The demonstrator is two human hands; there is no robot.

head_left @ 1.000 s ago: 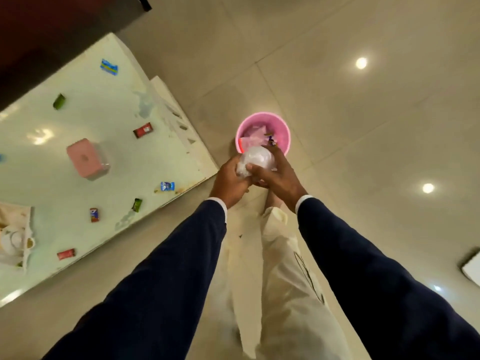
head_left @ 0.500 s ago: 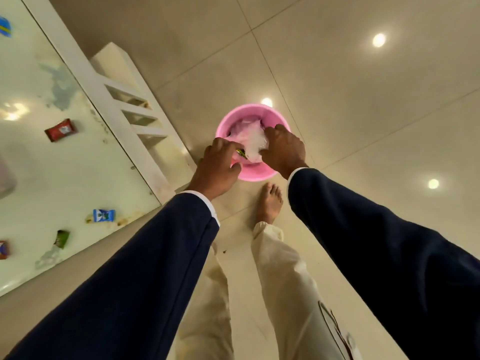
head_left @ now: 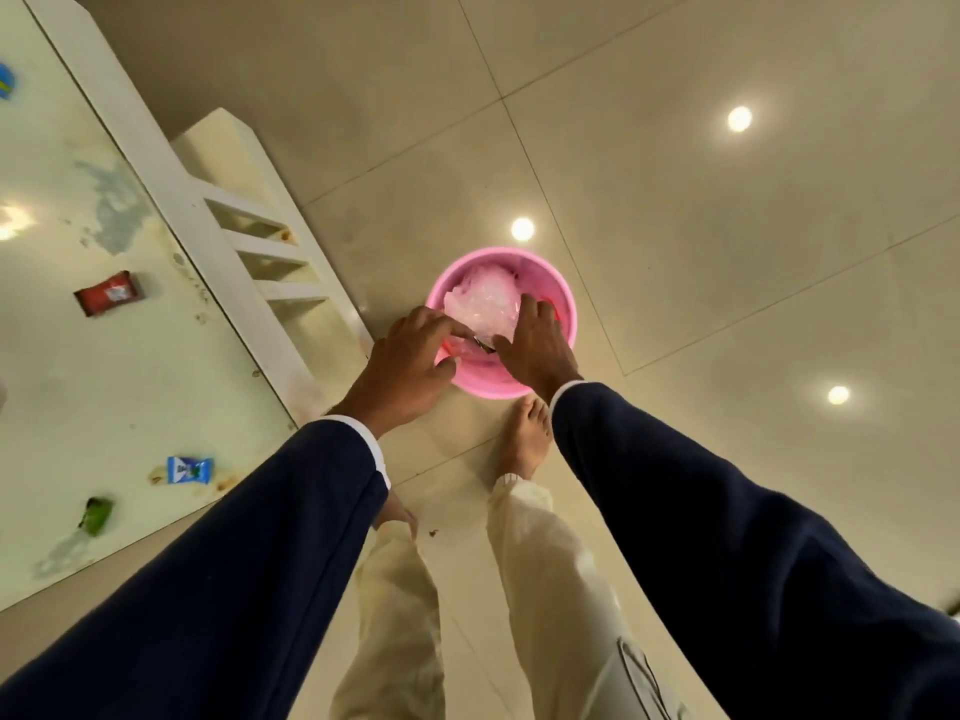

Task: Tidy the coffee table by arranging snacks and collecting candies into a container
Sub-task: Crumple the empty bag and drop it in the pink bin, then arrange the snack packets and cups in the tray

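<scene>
A pink bin (head_left: 568, 304) stands on the floor tiles just past the table's corner. A crumpled wad of clear plastic (head_left: 480, 298) fills it. My right hand (head_left: 535, 348) lies over the near side of the wad with its fingers spread and straight, pressing it down. My left hand (head_left: 408, 366) reaches over the bin's near rim, and its index finger touches a small dark wrapper (head_left: 484, 346) between my two hands. On the white coffee table (head_left: 62, 387) at the left lie a red candy (head_left: 109, 294), a blue candy (head_left: 189, 469) and a green candy (head_left: 96, 515).
Another blue wrapper (head_left: 5, 88) shows at the table's far left edge. The table's white slatted end (head_left: 260, 262) stands close to the left of the bin. My bare feet (head_left: 525, 439) stand just short of the bin. Glossy floor tiles stretch to the right.
The plastic wad that both hands held above the bin now sits inside it. My right hand has flattened out on top, and my view has come closer to the bin.
</scene>
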